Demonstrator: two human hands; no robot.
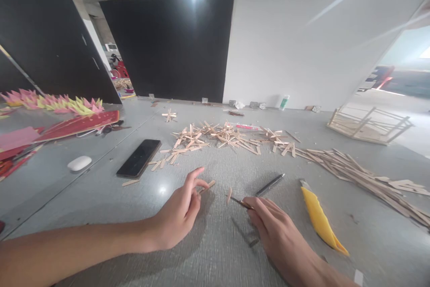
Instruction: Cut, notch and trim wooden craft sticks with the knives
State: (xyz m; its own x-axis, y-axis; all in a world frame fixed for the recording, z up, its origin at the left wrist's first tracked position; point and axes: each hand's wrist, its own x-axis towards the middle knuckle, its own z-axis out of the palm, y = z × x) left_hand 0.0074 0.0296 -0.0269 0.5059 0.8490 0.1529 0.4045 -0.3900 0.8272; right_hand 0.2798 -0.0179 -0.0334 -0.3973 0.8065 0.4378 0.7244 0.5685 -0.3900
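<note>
My left hand [179,215] is closed in a loose pinch on a short wooden stick [211,184], its index finger lifted. Part of that stick is hidden behind the fingers. Dark tweezers [242,203] are gripped in my right hand [277,233], pointing left. At their tip, a small wooden piece [229,195] stands nearly upright, a short gap away from the left hand's stick. Just beyond my right fingers lies a dark pen [270,185]. A cutter with a yellow wrapped handle [320,220] rests to the right of that hand.
Loose short wooden sticks [221,134] are heaped ahead, with long strips [363,175] at right. A black phone [139,158] and white case [79,163] lie left. Farther back stand a small wooden frame [369,126], a glue tube [284,102] and upright panels [174,45].
</note>
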